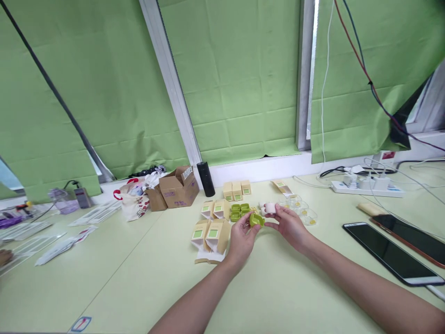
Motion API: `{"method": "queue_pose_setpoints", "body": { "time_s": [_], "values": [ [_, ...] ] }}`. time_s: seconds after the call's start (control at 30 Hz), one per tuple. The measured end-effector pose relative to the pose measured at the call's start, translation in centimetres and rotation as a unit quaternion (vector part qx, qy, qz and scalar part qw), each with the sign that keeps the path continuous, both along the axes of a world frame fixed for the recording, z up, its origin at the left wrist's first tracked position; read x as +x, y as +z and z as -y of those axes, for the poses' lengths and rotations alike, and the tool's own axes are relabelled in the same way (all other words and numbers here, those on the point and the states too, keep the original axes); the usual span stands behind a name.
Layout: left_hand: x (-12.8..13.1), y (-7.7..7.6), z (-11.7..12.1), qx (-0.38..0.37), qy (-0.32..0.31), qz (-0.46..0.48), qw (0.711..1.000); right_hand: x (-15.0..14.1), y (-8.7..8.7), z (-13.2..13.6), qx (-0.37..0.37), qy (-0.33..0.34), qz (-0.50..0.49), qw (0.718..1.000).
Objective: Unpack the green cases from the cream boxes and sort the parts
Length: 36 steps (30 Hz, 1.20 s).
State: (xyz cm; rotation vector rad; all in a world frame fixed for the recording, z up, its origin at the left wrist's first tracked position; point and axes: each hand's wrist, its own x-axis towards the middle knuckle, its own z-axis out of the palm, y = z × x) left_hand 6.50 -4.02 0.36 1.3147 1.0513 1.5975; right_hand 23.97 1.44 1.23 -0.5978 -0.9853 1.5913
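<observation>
Between the fingers of my left hand is a small green plastic cup, held above the table. My right hand pinches a small pale pink piece close beside the cup; its exact kind I cannot make out. Several green square cups stand just behind my left hand. To the left are open cream boxes with green labels. Clear plastic domes with yellow spots lie behind my right hand.
More small boxes stand at the back, near a black cylinder and a cardboard box. Phones lie at the right, before a power strip. Another person's hand shows at the far left edge.
</observation>
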Motion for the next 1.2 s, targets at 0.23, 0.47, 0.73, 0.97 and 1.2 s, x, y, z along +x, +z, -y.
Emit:
{"method": "queue_pose_setpoints", "body": {
  "time_s": [0.23,0.47,0.73,0.97,1.2],
  "values": [
    [-0.3,0.4,-0.3,0.011,0.01,0.031,0.999,0.3,0.4,0.2,-0.016,0.047,-0.048,0.998],
    [-0.4,0.0,-0.5,0.019,0.022,0.047,0.998,0.7,0.9,0.2,0.004,0.057,-0.025,0.998],
    [-0.1,0.4,-0.3,0.016,0.024,0.041,0.999,1.1,1.9,0.3,0.063,0.007,0.024,0.998],
    [-0.1,0.5,-0.1,0.013,0.024,0.028,0.999,0.9,1.9,0.4,0.103,-0.034,0.077,0.991],
    [-0.1,0.5,0.0,0.008,0.03,0.03,0.999,1.2,1.5,-1.2,0.141,-0.124,0.111,0.976]
  ]
}}
